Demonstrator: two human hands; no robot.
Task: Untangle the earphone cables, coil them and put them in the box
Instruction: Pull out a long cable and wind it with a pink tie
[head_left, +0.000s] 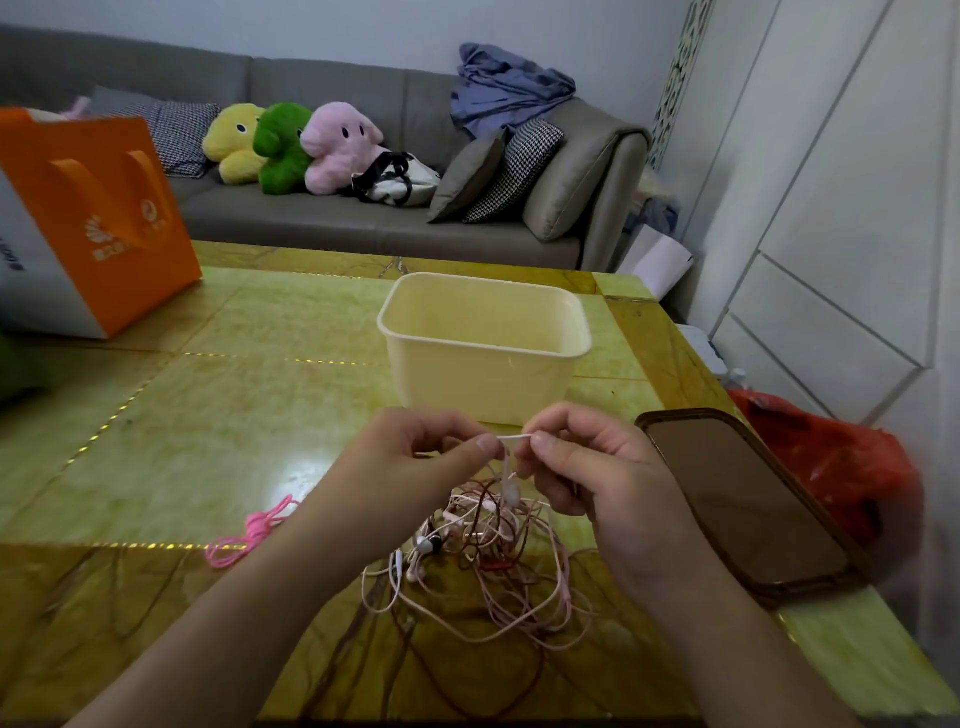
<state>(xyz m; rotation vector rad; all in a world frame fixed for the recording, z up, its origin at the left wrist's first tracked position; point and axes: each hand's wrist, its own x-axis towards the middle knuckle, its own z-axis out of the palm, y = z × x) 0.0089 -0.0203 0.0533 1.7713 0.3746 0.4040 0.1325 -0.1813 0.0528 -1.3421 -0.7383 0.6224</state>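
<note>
I see the worktop (218, 405) running away from me, its far edge against a grey sofa (322, 218) and its right edge dropping off beside a white cabinet (841, 260). The cream box (483, 384) stands open-topped near the middle toward the far edge, long axis across my view. An orange bag (104, 218) fills the far left corner, and a brown lid (743, 499) lies along the right edge, angled toward the near right corner. Between bag and box there is bare surface, and more on the left near side.

My left hand (415, 467) and right hand (587, 467) hover just in front of the box, each pinching one end of a short white stretch of cable (514, 438) that runs level, left to right, between the fingertips. From there an earbud (511, 491) hangs straight down (tip pointing at the pile). The tangled earphone cables (493, 561) lie in a loose heap near the near edge, under both hands, loops spreading toward me with no single direction. A bright pink cord (249, 535) lies apart, left of the heap, slanting from near-left to far-right.
</note>
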